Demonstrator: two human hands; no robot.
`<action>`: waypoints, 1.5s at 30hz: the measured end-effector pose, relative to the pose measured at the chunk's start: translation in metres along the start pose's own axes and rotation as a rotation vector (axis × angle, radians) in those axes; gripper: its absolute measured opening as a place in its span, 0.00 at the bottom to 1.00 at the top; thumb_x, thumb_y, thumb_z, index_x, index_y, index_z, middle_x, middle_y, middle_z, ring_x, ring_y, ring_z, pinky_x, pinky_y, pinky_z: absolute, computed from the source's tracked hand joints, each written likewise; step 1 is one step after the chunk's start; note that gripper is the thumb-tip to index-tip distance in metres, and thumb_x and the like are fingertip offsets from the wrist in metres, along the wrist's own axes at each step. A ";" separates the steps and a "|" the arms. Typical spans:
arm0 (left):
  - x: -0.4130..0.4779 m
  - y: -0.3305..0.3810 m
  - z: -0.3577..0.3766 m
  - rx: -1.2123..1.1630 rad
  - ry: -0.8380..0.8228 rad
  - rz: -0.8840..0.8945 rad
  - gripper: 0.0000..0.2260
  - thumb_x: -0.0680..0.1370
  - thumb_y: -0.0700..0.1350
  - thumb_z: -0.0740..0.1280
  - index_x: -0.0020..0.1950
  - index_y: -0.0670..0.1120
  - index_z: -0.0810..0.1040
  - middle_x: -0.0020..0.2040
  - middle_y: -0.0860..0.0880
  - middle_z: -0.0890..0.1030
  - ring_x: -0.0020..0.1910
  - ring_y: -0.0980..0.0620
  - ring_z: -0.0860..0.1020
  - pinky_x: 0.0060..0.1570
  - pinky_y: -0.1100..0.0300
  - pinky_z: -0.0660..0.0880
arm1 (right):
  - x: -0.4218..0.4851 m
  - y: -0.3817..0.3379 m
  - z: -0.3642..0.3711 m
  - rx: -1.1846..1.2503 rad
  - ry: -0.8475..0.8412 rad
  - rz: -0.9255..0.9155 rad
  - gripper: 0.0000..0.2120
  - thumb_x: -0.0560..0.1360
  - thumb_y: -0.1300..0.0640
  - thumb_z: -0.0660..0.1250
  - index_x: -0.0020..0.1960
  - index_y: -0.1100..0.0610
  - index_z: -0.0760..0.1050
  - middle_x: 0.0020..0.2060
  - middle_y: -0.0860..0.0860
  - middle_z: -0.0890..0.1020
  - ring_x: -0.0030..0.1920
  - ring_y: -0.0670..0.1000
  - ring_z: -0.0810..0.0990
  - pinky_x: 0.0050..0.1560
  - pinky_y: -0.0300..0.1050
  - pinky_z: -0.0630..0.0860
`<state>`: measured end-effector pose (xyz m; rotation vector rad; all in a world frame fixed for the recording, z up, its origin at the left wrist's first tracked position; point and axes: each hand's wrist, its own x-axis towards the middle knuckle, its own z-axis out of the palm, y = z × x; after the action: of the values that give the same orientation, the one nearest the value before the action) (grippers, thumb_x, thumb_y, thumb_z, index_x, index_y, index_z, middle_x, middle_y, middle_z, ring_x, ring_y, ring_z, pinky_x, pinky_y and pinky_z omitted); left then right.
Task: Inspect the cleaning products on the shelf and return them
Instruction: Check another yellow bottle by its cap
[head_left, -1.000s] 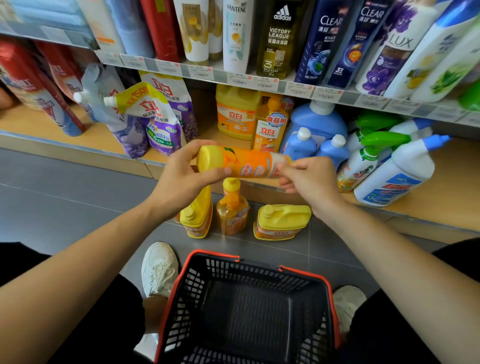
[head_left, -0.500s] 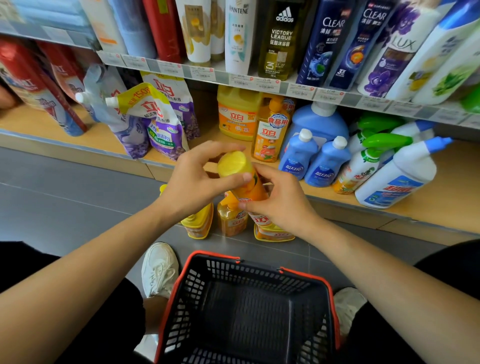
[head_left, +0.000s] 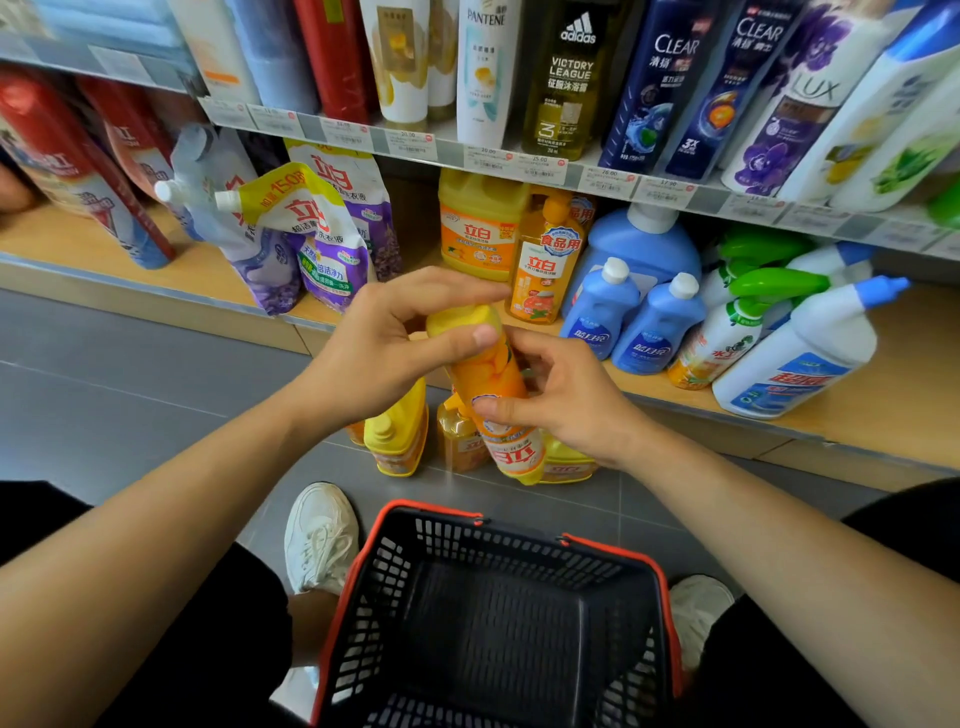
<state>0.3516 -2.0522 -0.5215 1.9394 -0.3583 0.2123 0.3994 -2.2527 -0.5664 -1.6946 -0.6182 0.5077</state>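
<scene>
Standing on the floor (head_left: 130, 374) just beyond the far rim of the basket (head_left: 602, 545), three yellow and orange detergent bottles (head_left: 397, 441) sit below the lower shelf (head_left: 857, 410), which holds refill pouches (head_left: 311, 244), yellow jugs (head_left: 480, 228), blue bottles (head_left: 660, 322) and white spray bottles (head_left: 800, 353). The orange bottle (head_left: 488, 374), level a second ago, is now tipped steeply above that same rim, one yellow end up. The left hand (head_left: 384, 353) curls round its upper end, thumb across the front, while the right hand (head_left: 571, 410) pinches the label lower down.
</scene>
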 end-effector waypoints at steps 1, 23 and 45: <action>0.001 0.001 -0.003 -0.048 -0.041 -0.024 0.18 0.77 0.44 0.70 0.67 0.45 0.78 0.62 0.48 0.81 0.64 0.55 0.79 0.60 0.61 0.76 | 0.000 0.000 0.001 0.051 -0.021 0.018 0.26 0.71 0.66 0.76 0.67 0.56 0.75 0.58 0.54 0.84 0.60 0.54 0.82 0.62 0.52 0.79; 0.000 -0.004 -0.013 -0.159 0.120 -0.282 0.17 0.70 0.49 0.75 0.54 0.40 0.82 0.48 0.40 0.83 0.43 0.45 0.83 0.36 0.59 0.81 | 0.001 -0.002 0.012 -0.130 0.120 -0.087 0.31 0.65 0.58 0.82 0.66 0.48 0.76 0.55 0.45 0.84 0.56 0.47 0.82 0.56 0.45 0.79; -0.003 -0.006 -0.012 -0.230 0.105 -0.321 0.07 0.78 0.40 0.69 0.55 0.43 0.83 0.49 0.43 0.86 0.46 0.47 0.84 0.42 0.60 0.83 | 0.003 0.004 0.007 -0.165 0.123 -0.078 0.33 0.65 0.58 0.82 0.67 0.50 0.76 0.57 0.45 0.84 0.58 0.47 0.80 0.60 0.54 0.78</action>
<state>0.3513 -2.0385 -0.5227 1.7222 0.0013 0.0587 0.3975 -2.2460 -0.5716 -1.8339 -0.6480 0.3008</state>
